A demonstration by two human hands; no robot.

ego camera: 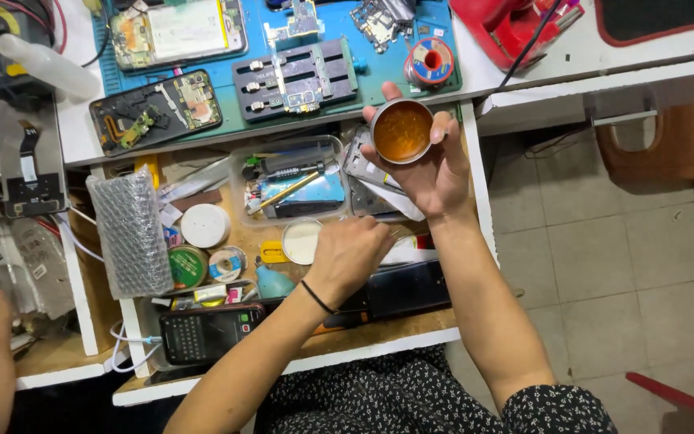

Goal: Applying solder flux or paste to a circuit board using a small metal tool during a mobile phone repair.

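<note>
Round tin point(402, 131) in right hand point(435, 173): thin shiny metal wall, amber paste inside, glossy, slightly grainy. Left hand point(347, 259) over open drawer point(379, 331): bare wood floor, matt, scuffed; front edge painted white. Bubble wrap roll point(130, 233) at drawer's left: clear plastic, dimpled, sheen. Work mat point(379, 76) on worktop point(82, 137) rear edge: blue rubbery, matt. Worktop: white laminate, smooth. Phone holder point(295, 78) on mat: dark metal, dull.

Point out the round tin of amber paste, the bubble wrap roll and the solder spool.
round tin of amber paste point(402, 132), head view, on the amber paste inside.
bubble wrap roll point(130, 233), head view, on the middle of the roll.
solder spool point(431, 61), head view, on the red hub.
</note>
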